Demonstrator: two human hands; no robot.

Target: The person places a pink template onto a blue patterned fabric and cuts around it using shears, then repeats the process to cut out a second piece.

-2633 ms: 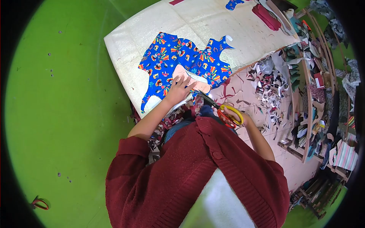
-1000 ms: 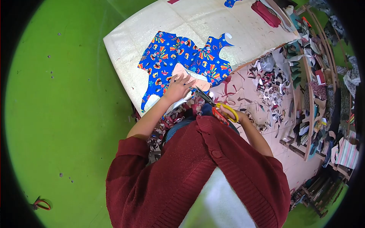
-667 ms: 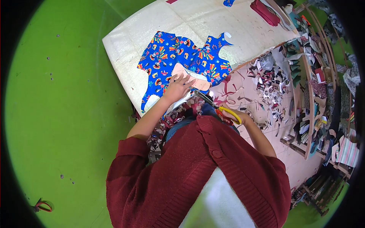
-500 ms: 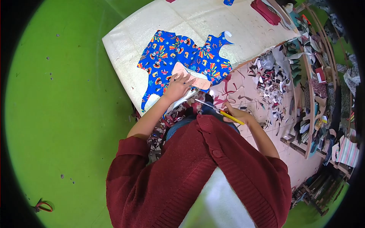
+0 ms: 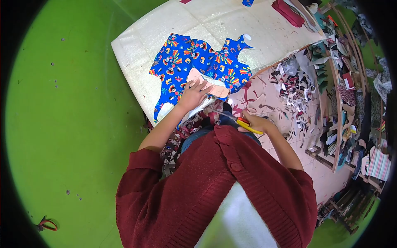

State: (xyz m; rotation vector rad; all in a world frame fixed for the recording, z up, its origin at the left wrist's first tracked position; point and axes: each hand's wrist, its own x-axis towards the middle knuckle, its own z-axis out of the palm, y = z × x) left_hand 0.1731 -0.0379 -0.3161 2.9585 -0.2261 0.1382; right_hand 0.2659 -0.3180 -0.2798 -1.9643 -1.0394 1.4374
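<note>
A blue printed fabric [image 5: 182, 53] with cut-out edges and colorful figures lies on the table near its front edge. On it rests a pale pink pattern piece [image 5: 220, 91], curved like a shoe part. My left hand [image 5: 194, 96] lies over this piece with fingers spread flat, pressing it on the fabric. Off the table's edge, my right hand [image 5: 257, 122] grips a pair of scissors [image 5: 247, 125] with yellow and red handles. Their thin blades point left toward the fabric's near edge, just below the pattern piece.
The pale-covered table [image 5: 136, 45] carries folded dark red fabric [image 5: 287, 14] at its far right. Fabric scraps [image 5: 294, 84] litter the tiled floor. Wooden racks [image 5: 337, 99] stuffed with cloth pieces stand on the right, beside a green wall [image 5: 66, 124] on the left.
The scissors have turned in my right hand, so the red part of the handle now shows and the blades have shifted slightly. My left hand, pattern piece and fabric stay practically still.
</note>
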